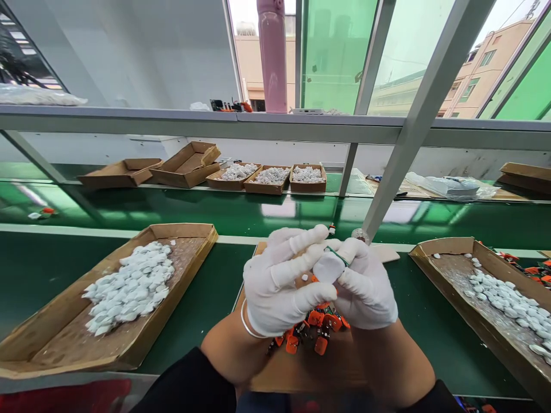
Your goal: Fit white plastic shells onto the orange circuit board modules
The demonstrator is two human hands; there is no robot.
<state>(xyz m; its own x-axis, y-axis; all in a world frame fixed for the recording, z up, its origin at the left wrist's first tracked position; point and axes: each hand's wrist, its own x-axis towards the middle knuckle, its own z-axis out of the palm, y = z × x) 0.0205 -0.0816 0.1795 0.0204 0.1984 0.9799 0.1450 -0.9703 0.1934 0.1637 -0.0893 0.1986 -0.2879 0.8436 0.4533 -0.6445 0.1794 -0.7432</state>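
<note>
My gloved left hand and right hand pinch a white plastic piece together. Under my hands, orange parts lie in a cardboard tray, and white pieces lie in another tray at my left.

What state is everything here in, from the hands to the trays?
Left hand: white-gloved, closed on the white oval piece
Right hand: white-gloved, closed on it too
Orange parts: heaped loose
Cardboard tray: under the hands, holding them
Left tray: open, white pieces piled inside
Pink bottle: upright
</note>
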